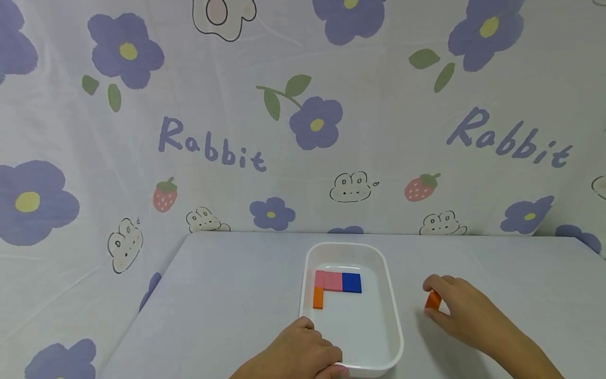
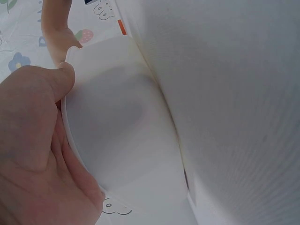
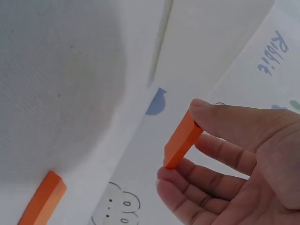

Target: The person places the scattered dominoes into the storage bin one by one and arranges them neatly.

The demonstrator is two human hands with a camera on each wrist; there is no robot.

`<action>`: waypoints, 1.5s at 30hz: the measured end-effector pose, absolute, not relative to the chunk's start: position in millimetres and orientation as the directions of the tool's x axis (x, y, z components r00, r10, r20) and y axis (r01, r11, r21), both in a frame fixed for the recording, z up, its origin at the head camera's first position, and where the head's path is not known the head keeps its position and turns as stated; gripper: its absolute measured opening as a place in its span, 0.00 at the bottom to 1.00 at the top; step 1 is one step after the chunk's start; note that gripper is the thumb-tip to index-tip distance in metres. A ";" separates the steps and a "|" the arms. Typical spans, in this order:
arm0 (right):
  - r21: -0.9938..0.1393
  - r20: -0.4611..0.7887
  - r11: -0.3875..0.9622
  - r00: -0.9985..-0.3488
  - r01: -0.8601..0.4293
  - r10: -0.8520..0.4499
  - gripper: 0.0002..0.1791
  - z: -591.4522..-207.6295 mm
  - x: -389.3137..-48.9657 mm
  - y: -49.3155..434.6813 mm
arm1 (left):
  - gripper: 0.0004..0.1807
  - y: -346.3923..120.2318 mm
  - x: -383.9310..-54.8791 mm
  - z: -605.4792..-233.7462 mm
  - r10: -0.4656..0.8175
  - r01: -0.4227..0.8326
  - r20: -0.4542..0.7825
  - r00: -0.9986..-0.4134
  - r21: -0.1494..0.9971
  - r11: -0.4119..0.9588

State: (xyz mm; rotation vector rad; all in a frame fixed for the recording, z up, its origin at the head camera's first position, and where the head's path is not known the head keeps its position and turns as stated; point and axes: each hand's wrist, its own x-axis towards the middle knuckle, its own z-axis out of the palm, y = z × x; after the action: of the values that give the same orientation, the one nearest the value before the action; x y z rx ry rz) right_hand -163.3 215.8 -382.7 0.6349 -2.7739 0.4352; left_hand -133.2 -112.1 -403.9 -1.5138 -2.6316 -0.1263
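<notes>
My right hand pinches a flat orange block between thumb and fingertips, above the table and to the right of the white tray. In the right wrist view this orange block is held at a slant. My left hand grips the tray's near left rim; the left wrist view shows fingers and thumb on either side of the rim. Inside the tray, toward its far left, lie a narrow pink block, a square pink block, a blue block and an orange block, edges touching.
Another orange block shows at the lower left of the right wrist view, apart from the hand. The pale table runs back to a cloth backdrop printed with flowers, rabbits and strawberries.
</notes>
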 end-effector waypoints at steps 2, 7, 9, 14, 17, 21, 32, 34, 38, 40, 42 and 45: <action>-0.217 0.349 0.850 -0.851 -0.480 -0.392 0.21 -380.2 -162.0 213.6 | 0.21 -112.7 -133.2 -404.2 0.857 0.866 0.136 -0.497 0.021 0.499; -0.183 0.431 0.822 -0.795 -0.540 -0.427 0.22 -375.8 -158.8 208.4 | 0.20 -113.8 -133.0 -405.5 0.862 0.874 0.164 -0.480 -0.002 0.487; -0.168 0.458 0.814 -0.775 -0.556 -0.435 0.22 -374.0 -157.2 206.1 | 0.20 -113.8 -132.7 -406.2 0.864 0.876 0.173 -0.473 -0.006 0.482; -0.169 0.457 0.817 -0.778 -0.551 -0.430 0.22 -367.6 -154.3 199.3 | 0.22 -113.2 -132.7 -406.6 0.858 0.870 0.148 -0.491 0.038 0.491; -0.203 0.403 0.834 -0.820 -0.513 -0.406 0.21 -363.2 -153.0 193.7 | 0.24 -112.8 -133.0 -406.0 0.848 0.856 0.120 -0.516 0.093 0.508; -0.215 0.376 0.837 -0.834 -0.502 -0.404 0.20 -358.3 -151.4 187.7 | 0.23 -113.0 -132.8 -406.2 0.850 0.861 0.138 -0.509 0.082 0.502; -0.185 0.399 0.812 -0.797 -0.554 -0.453 0.20 -354.0 -150.5 178.8 | 0.26 -111.6 -132.0 -405.6 0.840 0.845 0.106 -0.533 0.131 0.519; -0.185 0.392 0.812 -0.799 -0.553 -0.455 0.19 -352.9 -151.2 176.8 | 0.27 -111.5 -132.3 -405.8 0.839 0.843 0.102 -0.535 0.133 0.521; -0.175 0.391 0.805 -0.791 -0.567 -0.471 0.18 -351.2 -153.0 172.9 | 0.26 -111.7 -132.9 -406.6 0.838 0.842 0.099 -0.537 0.124 0.525; -0.164 0.400 0.799 -0.780 -0.578 -0.482 0.19 -350.7 -153.8 170.9 | 0.26 -111.7 -133.4 -406.9 0.840 0.846 0.104 -0.532 0.104 0.523; -0.158 0.403 0.790 -0.769 -0.593 -0.496 0.19 -350.6 -154.7 169.2 | 0.25 -111.8 -133.6 -406.4 0.840 0.845 0.098 -0.534 0.102 0.526; -0.163 0.386 0.787 -0.773 -0.595 -0.504 0.18 -350.8 -156.3 166.0 | 0.26 -111.8 -134.1 -405.3 0.834 0.835 0.072 -0.547 0.127 0.536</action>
State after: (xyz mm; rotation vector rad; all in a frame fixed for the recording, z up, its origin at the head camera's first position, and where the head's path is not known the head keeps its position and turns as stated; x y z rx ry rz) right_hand -156.3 166.0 -350.8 0.8410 -2.6556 0.3977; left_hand -134.1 -111.8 -405.3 -1.4947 -2.7512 -0.2302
